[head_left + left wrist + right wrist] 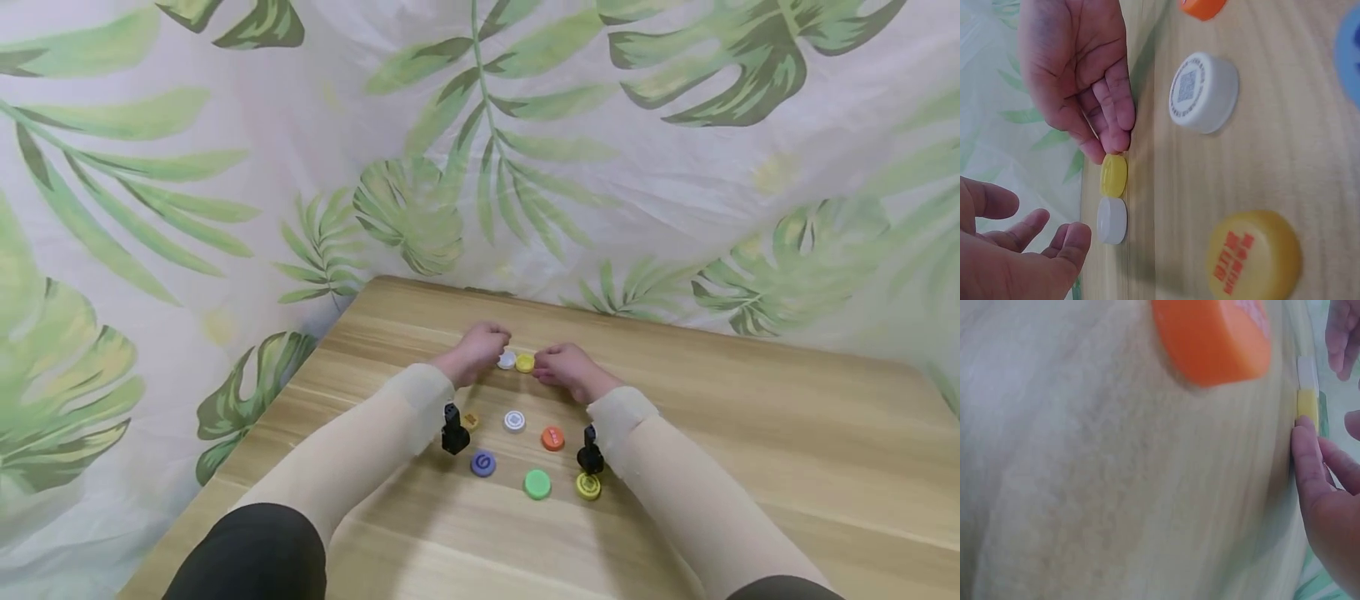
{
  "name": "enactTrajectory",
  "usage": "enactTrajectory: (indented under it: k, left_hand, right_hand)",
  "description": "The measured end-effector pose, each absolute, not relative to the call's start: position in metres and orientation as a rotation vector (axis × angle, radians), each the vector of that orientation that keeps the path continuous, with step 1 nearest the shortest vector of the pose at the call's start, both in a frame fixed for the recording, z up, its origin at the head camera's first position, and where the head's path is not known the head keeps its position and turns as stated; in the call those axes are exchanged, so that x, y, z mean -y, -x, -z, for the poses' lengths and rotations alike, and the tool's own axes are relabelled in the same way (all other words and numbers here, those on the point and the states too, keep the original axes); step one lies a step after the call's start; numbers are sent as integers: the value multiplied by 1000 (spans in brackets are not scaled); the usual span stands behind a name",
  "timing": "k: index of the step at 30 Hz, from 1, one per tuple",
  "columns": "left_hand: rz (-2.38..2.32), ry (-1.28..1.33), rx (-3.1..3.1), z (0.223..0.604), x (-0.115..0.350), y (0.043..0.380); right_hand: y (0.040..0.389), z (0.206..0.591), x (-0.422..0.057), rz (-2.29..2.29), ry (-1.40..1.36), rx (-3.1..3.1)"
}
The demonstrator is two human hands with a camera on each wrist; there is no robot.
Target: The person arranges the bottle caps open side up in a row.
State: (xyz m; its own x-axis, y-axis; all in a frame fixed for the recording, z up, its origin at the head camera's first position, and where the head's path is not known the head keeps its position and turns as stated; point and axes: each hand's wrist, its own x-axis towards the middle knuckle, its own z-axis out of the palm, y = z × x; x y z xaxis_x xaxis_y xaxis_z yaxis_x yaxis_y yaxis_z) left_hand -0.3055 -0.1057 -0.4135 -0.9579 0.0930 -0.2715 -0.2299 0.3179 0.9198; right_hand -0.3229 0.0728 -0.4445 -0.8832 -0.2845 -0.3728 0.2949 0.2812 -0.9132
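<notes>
Side by side at the far part of the table lie a white bottle cap [1112, 220] and a yellow bottle cap [1114, 175], their edges meeting. My right hand [568, 369] has its fingertips at the outer edge of the yellow cap, with the fingers fairly straight in the right wrist view. On the other side, my left hand [482, 348] is beside the white cap; the left wrist view shows its fingers [1072, 245] loosely bent with a gap between them and the cap.
Nearer on the wooden table [750, 467] lie a white cap [514, 421], orange cap [552, 438], blue cap [483, 463], green cap [537, 484], yellow cap [588, 486] and golden cap [470, 422]. A leaf-patterned cloth [525, 167] hangs behind the table.
</notes>
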Motion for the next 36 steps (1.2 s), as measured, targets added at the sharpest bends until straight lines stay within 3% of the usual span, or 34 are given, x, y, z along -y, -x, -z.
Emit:
enactTrajectory:
  k: [9,18,23,36]
  left_hand:
    - [-1724,165,-2224,417,99,282]
    - [-1510,28,-2161,422,110,272]
    - [-1450,-44,-2145,424,110,271]
    - [-1562,4,-2038,430,111,279]
  right_hand:
    - [311,445,-94,1527,90,-2147]
    - [290,430,-81,814,655,-2449]
    - [282,430,-71,654,885,-2490]
    - [287,436,-74,756,753,-2544]
